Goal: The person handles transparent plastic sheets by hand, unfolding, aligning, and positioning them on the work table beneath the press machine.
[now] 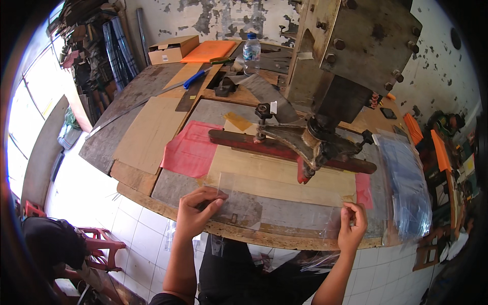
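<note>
My left hand (197, 209) pinches the left edge of a clear plastic sheet (292, 216) between thumb and fingers. My right hand (352, 226) pinches the same sheet near its right end. Stretched between them, the sheet lies over the front of the grey metal bed (165, 188); its outline is faint. Just beyond it, a pale tan board (244, 170) rests on the bed, with pink sheeting (188, 150) showing at both ends. Above the board sits a long dark red bar (244, 141), joined by a bracket to a heavy metal press (373, 43).
On the right lies a stack of clear plastic sheets (404, 183). Farther back are a water bottle (251, 53), a cardboard box (174, 49), an orange folder-like sheet (211, 51), and a blue-handled tool (195, 79). A red stool (101, 246) stands on the tiled floor at left.
</note>
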A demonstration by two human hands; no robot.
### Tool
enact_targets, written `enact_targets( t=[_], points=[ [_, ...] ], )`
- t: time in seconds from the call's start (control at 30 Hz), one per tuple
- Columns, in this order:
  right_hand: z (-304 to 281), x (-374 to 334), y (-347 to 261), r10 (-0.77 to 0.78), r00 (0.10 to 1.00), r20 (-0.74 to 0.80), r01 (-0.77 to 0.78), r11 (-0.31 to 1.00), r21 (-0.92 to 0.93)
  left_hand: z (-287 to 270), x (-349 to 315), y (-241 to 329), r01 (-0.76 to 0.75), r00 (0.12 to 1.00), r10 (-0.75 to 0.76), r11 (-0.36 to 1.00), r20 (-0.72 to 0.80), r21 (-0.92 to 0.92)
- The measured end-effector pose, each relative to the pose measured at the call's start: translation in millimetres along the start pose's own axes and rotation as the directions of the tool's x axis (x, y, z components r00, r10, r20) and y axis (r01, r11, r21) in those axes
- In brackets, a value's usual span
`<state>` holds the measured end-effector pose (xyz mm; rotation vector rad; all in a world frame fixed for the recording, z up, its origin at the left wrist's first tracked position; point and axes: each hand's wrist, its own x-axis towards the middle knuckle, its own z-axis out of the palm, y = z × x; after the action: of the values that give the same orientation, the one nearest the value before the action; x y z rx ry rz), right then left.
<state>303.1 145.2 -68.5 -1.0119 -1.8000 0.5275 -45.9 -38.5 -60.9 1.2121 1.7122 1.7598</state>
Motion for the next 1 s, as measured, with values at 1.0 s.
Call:
enact_targets(
  t=[1.0],
  points=[
    [-1.4,0.3,-0.6,0.011,1.000,0.011,-0.011,1.000,0.017,2.1,-5.4,-4.0,0.117,0.992,-0.118,0.993,-0.034,-0.023]
  ],
)
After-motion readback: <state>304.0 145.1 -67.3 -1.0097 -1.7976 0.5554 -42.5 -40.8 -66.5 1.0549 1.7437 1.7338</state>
